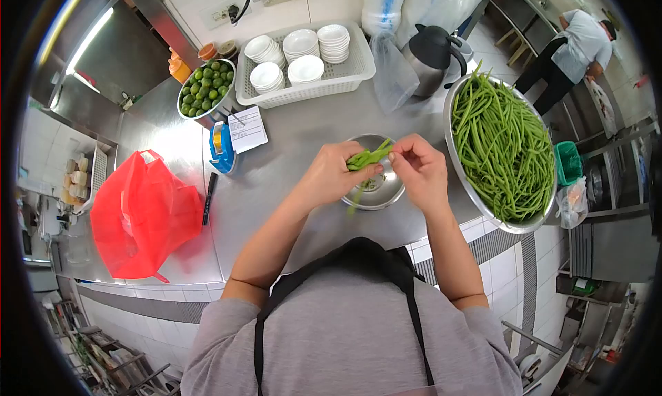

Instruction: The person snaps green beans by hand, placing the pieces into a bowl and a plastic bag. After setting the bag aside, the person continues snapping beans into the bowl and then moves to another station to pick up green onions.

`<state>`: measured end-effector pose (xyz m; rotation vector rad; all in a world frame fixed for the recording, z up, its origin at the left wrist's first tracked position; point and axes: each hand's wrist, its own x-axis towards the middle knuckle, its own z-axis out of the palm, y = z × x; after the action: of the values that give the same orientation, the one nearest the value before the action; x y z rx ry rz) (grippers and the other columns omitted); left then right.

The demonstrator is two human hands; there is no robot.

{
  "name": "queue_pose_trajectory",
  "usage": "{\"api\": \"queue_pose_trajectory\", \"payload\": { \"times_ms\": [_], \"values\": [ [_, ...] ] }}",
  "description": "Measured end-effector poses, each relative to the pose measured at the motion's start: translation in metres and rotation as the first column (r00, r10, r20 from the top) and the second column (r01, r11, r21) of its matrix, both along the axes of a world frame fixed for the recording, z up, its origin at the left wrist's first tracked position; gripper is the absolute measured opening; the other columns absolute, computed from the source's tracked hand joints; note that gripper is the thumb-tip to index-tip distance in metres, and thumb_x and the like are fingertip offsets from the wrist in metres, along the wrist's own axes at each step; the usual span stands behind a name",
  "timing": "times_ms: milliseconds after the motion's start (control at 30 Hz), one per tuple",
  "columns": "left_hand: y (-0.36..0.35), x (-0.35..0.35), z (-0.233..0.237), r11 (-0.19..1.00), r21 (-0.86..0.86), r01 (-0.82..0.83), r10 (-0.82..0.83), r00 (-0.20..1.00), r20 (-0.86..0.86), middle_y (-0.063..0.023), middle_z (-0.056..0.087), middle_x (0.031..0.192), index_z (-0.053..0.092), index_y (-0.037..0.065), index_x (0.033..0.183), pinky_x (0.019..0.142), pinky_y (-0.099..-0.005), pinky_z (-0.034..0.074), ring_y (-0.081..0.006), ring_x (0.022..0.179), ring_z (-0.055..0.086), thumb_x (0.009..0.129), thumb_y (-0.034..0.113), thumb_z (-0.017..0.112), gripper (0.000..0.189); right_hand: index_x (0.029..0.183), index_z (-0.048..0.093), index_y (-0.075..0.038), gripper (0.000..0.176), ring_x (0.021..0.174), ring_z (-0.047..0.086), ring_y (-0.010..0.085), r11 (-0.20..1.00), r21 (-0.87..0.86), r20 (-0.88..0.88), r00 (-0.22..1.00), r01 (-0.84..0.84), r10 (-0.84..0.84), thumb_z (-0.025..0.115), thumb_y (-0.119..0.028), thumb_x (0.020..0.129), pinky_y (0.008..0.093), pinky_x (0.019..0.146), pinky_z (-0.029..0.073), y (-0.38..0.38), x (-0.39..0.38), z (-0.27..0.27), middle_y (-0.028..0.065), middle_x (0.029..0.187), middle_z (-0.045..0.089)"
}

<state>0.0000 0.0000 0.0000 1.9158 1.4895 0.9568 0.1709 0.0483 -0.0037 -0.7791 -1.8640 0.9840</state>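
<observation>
My left hand [329, 174] is closed around a small bunch of green beans [370, 156], their ends sticking out past the fingers. At those ends my right hand [422, 172] pinches thumb and fingertips together; the exact bit between them is partly hidden. Directly beneath both hands sits a small steel bowl [387, 196] with a few small bits at its bottom. A blurred green piece [354, 201] shows at this bowl's left side. To the right of my right hand, a large steel basin [455, 155] holds a heap of green beans [507, 148].
Limes [207, 87] fill a steel pot at the back left, beside a white basket [310, 96] of stacked dishes. A tape dispenser [222, 148], a black marker [209, 199] and a red bag [145, 217] lie left. A thermal jug [429, 59] stands behind. Another person [579, 48] bends at far right.
</observation>
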Motion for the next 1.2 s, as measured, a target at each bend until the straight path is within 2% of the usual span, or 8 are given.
{"api": "queue_pose_trajectory", "payload": {
  "times_ms": [67, 167, 400, 667, 900, 967, 1100, 1200],
  "values": [
    [-0.005, 0.005, -0.001, 0.978, -0.205, -0.022, 0.1, 0.919, 0.38, -0.0009, 0.054, 0.059, 0.064, 0.004, 0.077, 0.048, -0.0268, 0.039, -0.0087, 0.052, 0.048, 0.08, 0.024, 0.068, 0.02, 0.085, 0.06, -0.003, 0.004, 0.063, 0.053, 0.0052, 0.868, -0.439, -0.402, 0.915, -0.231, 0.04, 0.06, -0.005, 0.082, 0.0193, 0.057, 0.043, -0.006, -0.008, 0.003, 0.0009, 0.074, 0.059],
    [-0.004, 0.006, -0.019, 0.95, -0.311, -0.015, 0.237, 0.683, 0.691, -0.0001, 0.053, 0.057, 0.063, 0.0, 0.077, 0.046, -0.0237, 0.038, -0.0059, 0.051, 0.047, 0.08, 0.021, 0.068, 0.022, 0.083, 0.059, 0.0, 0.003, 0.063, 0.052, 0.0042, 0.87, -0.459, -0.41, 0.912, -0.182, -0.026, 0.059, -0.002, 0.081, 0.019, 0.056, 0.042, -0.008, -0.008, -0.01, 0.0008, 0.073, 0.058],
    [-0.001, 0.013, -0.024, 0.967, -0.251, -0.045, 0.179, 0.821, 0.543, 0.0002, 0.055, 0.058, 0.063, 0.0, 0.078, 0.046, -0.0201, 0.037, -0.0037, 0.052, 0.048, 0.08, 0.02, 0.068, 0.021, 0.083, 0.059, 0.0, 0.004, 0.063, 0.053, 0.0058, 0.952, -0.3, -0.186, 0.982, -0.067, 0.01, 0.06, -0.001, 0.079, 0.0193, 0.057, 0.042, -0.007, 0.005, -0.03, 0.0026, 0.074, 0.057],
    [0.005, 0.003, -0.018, 0.88, -0.18, -0.44, 0.454, 0.662, 0.597, 0.0002, 0.056, 0.059, 0.062, -0.001, 0.076, 0.044, -0.0197, 0.037, -0.0045, 0.05, 0.048, 0.08, 0.02, 0.067, 0.022, 0.084, 0.064, 0.0, 0.009, 0.056, 0.055, 0.0165, 0.981, -0.19, 0.149, 0.989, 0.03, -0.001, 0.063, -0.006, 0.077, 0.0266, 0.051, 0.042, -0.014, 0.015, -0.022, 0.0091, 0.067, 0.057],
    [0.006, -0.009, -0.022, 0.875, -0.239, -0.422, 0.455, 0.541, 0.707, -0.002, 0.057, 0.063, 0.062, -0.001, 0.077, 0.045, -0.0195, 0.038, -0.0064, 0.051, 0.051, 0.08, 0.018, 0.067, 0.019, 0.08, 0.064, 0.0, 0.007, 0.057, 0.055, 0.0233, 0.998, -0.031, 0.161, 0.985, -0.05, 0.054, 0.064, -0.006, 0.076, 0.0296, 0.051, 0.042, -0.026, 0.004, -0.023, 0.0109, 0.066, 0.055],
    [0.007, -0.012, -0.027, 0.893, -0.375, -0.25, 0.441, 0.31, 0.842, -0.0044, 0.058, 0.069, 0.062, 0.0, 0.081, 0.046, -0.0198, 0.039, -0.0076, 0.057, 0.053, 0.082, 0.018, 0.065, 0.018, 0.082, 0.064, -0.001, 0.008, 0.06, 0.055, 0.0235, 0.952, 0.282, -0.043, 0.99, -0.12, 0.138, 0.064, -0.005, 0.075, 0.031, 0.052, 0.044, -0.032, 0.002, -0.022, 0.0101, 0.069, 0.055],
    [0.014, -0.023, -0.046, 0.895, -0.397, -0.201, 0.434, 0.196, 0.879, -0.0067, 0.058, 0.075, 0.06, 0.001, 0.085, 0.051, -0.0231, 0.044, -0.0115, 0.063, 0.056, 0.084, 0.018, 0.061, 0.017, 0.089, 0.064, -0.003, 0.015, 0.066, 0.057, 0.025, 0.931, 0.365, 0.049, 0.999, -0.029, 0.012, 0.064, -0.005, 0.074, 0.0338, 0.057, 0.047, -0.034, 0.003, -0.027, 0.0097, 0.075, 0.057],
    [0.011, -0.014, -0.027, 0.84, -0.532, -0.105, 0.531, -0.036, 0.847, -0.006, 0.057, 0.079, 0.055, 0.005, 0.092, 0.062, -0.0325, 0.051, -0.0185, 0.068, 0.058, 0.085, 0.019, 0.059, 0.016, 0.092, 0.063, -0.005, 0.019, 0.069, 0.058, 0.0268, 0.966, 0.258, 0.432, 0.89, 0.031, -0.144, 0.064, -0.007, 0.073, 0.0356, 0.06, 0.048, -0.024, 0.016, -0.031, 0.0102, 0.079, 0.058]
  ]
}}
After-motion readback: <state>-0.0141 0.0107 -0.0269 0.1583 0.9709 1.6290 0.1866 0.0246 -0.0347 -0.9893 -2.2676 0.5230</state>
